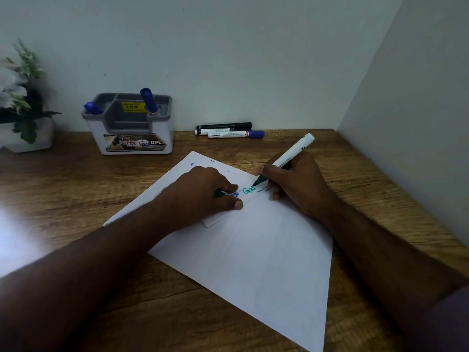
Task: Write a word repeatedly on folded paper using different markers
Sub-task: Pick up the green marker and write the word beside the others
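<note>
A narrow folded strip of white paper (250,196) lies on a larger white sheet (253,250) on the wooden desk. My right hand (297,184) grips a white marker with a green tip (284,161); the tip touches the strip beside green letters (248,190). My left hand (203,191) presses down on the strip's left part, and a green cap (217,193) shows under its fingers. Some blue writing peeks out near the left fingertips.
A grey and white pen holder (134,125) with two blue markers stands at the back left. Black and blue-capped markers (228,130) lie by the back wall. A potted plant (22,102) is at far left. A wall closes the right side.
</note>
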{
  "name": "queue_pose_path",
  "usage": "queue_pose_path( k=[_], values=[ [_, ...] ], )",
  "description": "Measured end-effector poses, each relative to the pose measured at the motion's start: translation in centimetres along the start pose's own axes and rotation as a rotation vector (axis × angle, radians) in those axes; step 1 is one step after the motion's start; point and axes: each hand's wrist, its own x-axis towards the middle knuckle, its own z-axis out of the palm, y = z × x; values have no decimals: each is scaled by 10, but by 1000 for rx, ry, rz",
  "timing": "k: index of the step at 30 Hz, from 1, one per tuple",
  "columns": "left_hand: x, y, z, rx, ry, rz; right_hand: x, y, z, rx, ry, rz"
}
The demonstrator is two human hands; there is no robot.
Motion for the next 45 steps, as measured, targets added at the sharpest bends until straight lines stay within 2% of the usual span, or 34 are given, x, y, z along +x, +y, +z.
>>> queue_pose_path(
  k=[6,15,19,24,28,30,34,39,45],
  values=[
    [1,3,-1,6,-20,-6,1,-1,-1,80,27,35],
    [0,2,-1,-9,2,-2,1,-1,1,9,27,32],
    [-1,1,-1,-15,15,10,0,-3,1,-20,75,27],
    [0,1,0,-14,20,9,-11,-4,4,-120,-119,-112],
    [1,1,0,-13,10,11,-5,-2,2,-128,112,-52],
    [1,0,0,-14,11,9,-3,-2,2,-95,164,-10],
    [2,-1,0,-7,11,16,-2,-2,3,-1,136,-5],
    [4,-3,2,-3,21,22,-2,1,5,-27,39,-53],
    [4,-4,3,-20,31,28,-1,1,3,10,61,-61]
  ],
)
